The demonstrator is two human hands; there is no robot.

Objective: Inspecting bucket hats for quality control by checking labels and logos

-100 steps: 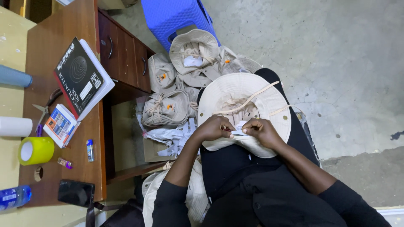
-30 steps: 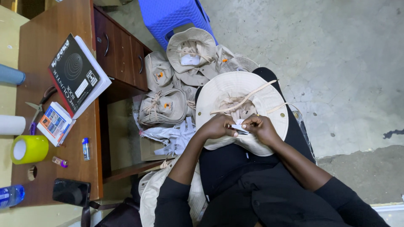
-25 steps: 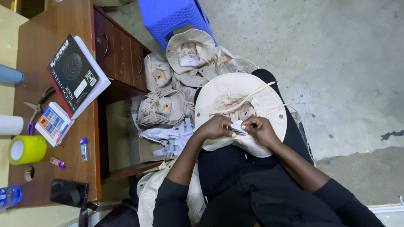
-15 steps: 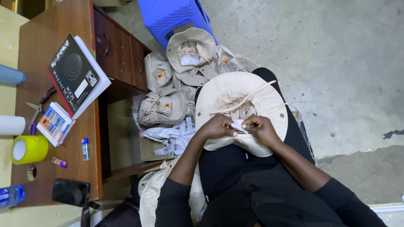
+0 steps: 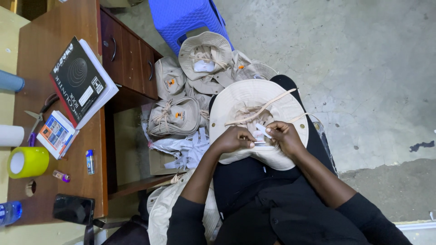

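Note:
A beige wide-brimmed hat [image 5: 240, 97] lies upside down on my lap, its cord strap [image 5: 268, 105] running across the crown opening. My left hand [image 5: 234, 139] rests on the near brim with fingers pinched at a small white label [image 5: 262, 130] inside the hat. My right hand [image 5: 285, 136] holds the same label from the other side, fingertips close to the left hand's. A thin dark object sits between the fingertips; I cannot tell what it is.
A pile of similar beige hats [image 5: 179, 102] lies on the floor to my left, below a blue plastic stool [image 5: 181, 20]. The wooden desk [image 5: 59, 181] carries a black book [image 5: 79, 79], a yellow tape roll [image 5: 27, 162], scissors [image 5: 38, 113], a small box and a phone [image 5: 72, 208].
My hands stay at the label inside the hat; only the fingers shift slightly. The hat and the things on the desk have not moved.

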